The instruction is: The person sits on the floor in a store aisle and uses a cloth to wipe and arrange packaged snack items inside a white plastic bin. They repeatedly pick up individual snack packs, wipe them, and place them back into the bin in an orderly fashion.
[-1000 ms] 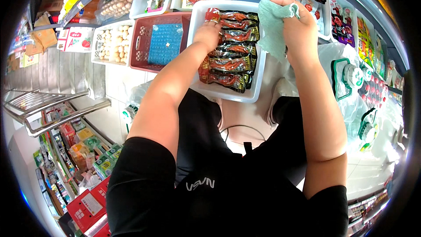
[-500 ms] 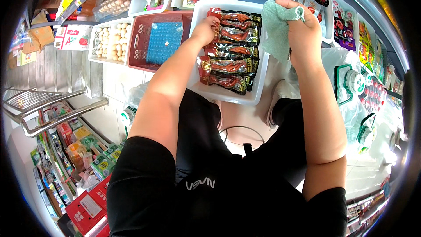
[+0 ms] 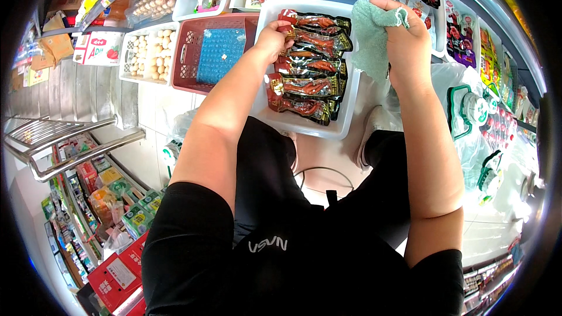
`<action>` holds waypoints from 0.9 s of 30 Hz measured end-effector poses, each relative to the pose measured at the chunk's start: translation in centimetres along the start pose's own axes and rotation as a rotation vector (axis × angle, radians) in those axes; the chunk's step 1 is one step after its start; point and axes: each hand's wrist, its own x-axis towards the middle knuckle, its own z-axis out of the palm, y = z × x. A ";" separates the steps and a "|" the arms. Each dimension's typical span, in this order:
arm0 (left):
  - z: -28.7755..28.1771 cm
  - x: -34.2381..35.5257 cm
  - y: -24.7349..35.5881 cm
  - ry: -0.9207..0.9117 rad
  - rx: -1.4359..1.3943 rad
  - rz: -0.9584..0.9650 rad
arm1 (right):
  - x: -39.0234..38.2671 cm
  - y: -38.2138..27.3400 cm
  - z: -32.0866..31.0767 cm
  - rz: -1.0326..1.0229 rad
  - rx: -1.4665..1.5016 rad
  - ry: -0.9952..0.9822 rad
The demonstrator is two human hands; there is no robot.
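Observation:
A white plastic tub (image 3: 355, 96) stands before me, holding several black-and-red packets of meat snack (image 3: 310, 86) laid crosswise in a column. My left hand (image 3: 273, 42) reaches over the tub's left rim, its fingers closed on the red end of a meat snack packet (image 3: 321, 42) near the far end. That packet lies slightly aslant over its neighbours. Bunched in my right hand (image 3: 410, 44) is a pale green cloth (image 3: 370, 38), which hangs down beside the tub's right rim.
Left of the tub sits a reddish-brown basket (image 3: 186, 55) with a blue bubbled sheet, then a white egg crate (image 3: 140, 79). Shelf bins of packaged snacks (image 3: 414, 3) stand far right. Green-handled bottles (image 3: 471, 108) are at right. A metal railing (image 3: 88, 155) stands at left.
My left hand has shifted slightly toward me, and the packet in its fingers has tilted. My right hand and the green cloth have barely moved.

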 end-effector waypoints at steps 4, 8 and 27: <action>-0.6 -0.2 0.0 -0.115 0.193 0.019 | -0.2 -0.1 0.0 0.007 0.009 0.001; -1.4 -1.4 0.2 -0.113 0.865 0.183 | -0.2 -0.1 -0.1 0.021 0.010 0.001; 3.5 -1.1 -1.4 -0.058 1.618 0.889 | -0.2 0.1 0.2 -0.018 -0.023 0.004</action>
